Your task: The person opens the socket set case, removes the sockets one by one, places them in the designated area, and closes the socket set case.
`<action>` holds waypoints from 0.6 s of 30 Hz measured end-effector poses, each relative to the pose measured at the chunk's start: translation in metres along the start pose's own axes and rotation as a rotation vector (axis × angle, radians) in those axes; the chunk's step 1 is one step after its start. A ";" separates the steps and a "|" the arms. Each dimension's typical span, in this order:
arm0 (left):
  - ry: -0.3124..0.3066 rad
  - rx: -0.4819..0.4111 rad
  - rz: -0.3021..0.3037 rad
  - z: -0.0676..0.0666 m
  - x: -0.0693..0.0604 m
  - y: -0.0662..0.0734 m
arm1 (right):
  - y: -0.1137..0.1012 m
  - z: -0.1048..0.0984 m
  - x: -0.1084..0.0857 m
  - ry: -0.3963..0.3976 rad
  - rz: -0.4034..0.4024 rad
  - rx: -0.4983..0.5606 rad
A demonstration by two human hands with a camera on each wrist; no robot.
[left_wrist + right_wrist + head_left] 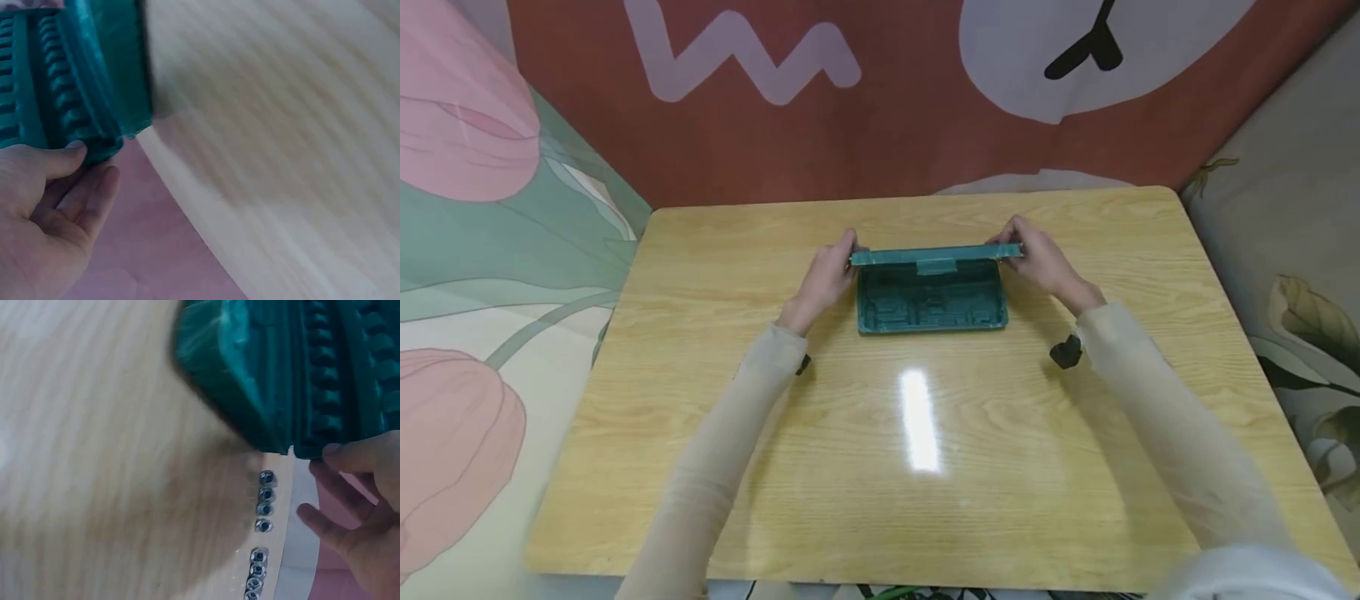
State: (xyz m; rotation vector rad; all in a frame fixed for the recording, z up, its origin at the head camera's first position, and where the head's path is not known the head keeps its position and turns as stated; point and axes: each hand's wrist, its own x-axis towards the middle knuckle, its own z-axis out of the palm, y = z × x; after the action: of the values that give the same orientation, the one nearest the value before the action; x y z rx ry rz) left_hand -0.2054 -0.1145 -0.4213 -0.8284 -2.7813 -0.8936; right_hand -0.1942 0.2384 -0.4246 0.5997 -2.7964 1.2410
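A green plastic case (932,300) with moulded slots inside lies on the table, its lid (936,255) raised partway. At the lid's left end my left hand (827,271) pinches the edge between thumb and fingers; the left wrist view shows this left hand (56,206) at the lid's ribbed corner. My right hand (1041,257) holds the opposite end. In the right wrist view the right hand (359,506) has its thumb and index finger on the lid's rim, with the other fingers spread below. Much of the case's inside is in shadow.
Several small metal sockets (265,494) stand in a row on the wooden table (730,242), visible in the right wrist view beyond the case. Patterned cloth walls (887,142) border the table's back and sides. Cables and something green (895,592) show below the near edge.
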 end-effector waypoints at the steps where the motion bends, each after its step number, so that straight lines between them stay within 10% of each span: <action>1: -0.003 0.004 0.029 0.001 -0.001 0.000 | 0.001 -0.001 -0.002 -0.001 -0.016 0.007; 7: -0.060 0.001 0.134 0.001 -0.009 0.000 | 0.000 -0.002 -0.014 -0.057 -0.064 -0.103; 18: -0.364 0.172 0.102 -0.010 -0.023 0.016 | -0.010 -0.002 -0.023 -0.294 -0.152 -0.282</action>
State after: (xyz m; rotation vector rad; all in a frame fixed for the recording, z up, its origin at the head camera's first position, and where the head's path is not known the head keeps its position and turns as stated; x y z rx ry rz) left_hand -0.1779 -0.1204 -0.4116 -1.1934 -3.0248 -0.5208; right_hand -0.1701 0.2416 -0.4200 1.0209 -3.0062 0.7665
